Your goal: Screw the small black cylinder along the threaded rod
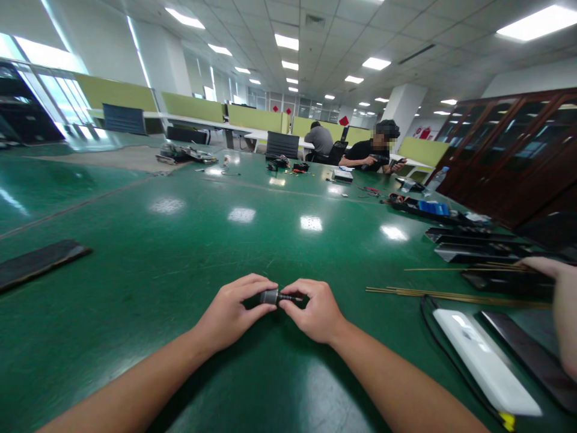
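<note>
Just above the green tabletop (216, 252), my left hand (234, 310) pinches a small dark grey metal cylinder (269, 296) between thumb and fingers. A thin ribbed shaft (288, 297) sticks out of the cylinder's right end, pointing toward my right palm. The thumb and fingertips of my right hand (313, 308) close around this shaft near the cylinder. The two hands almost meet in front of me. Whether cylinder and shaft are one piece or two, I cannot tell.
At right, another person's hand (561, 288) is by thin brass-coloured rods (419, 293). A white slab-like case (484, 361) with a black cable lies nearer. A dark flat bar (40, 261) is at left. Across the table a person (372, 153) handles a dark tool.
</note>
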`<state>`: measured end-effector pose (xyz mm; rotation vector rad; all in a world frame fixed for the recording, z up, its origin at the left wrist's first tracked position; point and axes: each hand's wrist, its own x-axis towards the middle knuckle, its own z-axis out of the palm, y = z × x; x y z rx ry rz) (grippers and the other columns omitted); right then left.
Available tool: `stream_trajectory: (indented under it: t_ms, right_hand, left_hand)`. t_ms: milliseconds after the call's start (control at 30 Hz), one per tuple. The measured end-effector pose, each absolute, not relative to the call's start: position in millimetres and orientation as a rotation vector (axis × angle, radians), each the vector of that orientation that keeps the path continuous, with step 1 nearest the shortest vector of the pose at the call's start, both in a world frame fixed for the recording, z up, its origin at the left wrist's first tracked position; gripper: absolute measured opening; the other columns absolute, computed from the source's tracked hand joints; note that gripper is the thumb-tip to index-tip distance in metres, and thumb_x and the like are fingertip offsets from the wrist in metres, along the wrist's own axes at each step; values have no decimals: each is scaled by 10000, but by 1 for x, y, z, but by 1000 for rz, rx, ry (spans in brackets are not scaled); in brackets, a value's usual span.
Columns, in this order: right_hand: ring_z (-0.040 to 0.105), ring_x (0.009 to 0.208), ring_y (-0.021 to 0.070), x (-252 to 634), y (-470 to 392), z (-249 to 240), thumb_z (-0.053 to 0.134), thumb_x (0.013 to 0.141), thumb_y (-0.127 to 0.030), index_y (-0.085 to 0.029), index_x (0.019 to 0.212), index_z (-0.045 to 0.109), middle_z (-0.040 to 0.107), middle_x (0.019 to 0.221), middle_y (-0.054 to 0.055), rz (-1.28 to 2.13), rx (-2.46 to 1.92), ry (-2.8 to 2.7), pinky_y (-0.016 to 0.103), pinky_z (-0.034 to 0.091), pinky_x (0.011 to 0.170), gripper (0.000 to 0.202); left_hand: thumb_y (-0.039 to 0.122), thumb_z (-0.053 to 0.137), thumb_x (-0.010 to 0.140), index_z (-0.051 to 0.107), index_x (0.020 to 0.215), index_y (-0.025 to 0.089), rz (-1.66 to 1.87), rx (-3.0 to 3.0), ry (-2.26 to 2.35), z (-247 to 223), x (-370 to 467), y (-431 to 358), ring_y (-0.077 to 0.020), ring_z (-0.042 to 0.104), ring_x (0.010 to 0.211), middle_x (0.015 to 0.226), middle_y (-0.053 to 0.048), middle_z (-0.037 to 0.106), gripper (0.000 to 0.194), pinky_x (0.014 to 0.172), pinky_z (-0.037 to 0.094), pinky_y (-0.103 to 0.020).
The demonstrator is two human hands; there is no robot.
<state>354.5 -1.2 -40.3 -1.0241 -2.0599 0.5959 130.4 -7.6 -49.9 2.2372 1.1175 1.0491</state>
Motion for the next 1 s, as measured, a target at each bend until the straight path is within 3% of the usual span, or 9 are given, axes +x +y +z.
stream_trajectory:
  t_ms: [1000]
  right_hand:
    - [678,772,178,359,0,-37,705,820,-221,-220,912,744,740,848,18,579,-1033,-2046,286,489,732,100]
  left_hand:
    - [316,686,894,661,1183,304,1052,2256,1163,-48,124,-6,-172,611,1077,1171,-18,648,291,958,490,-302]
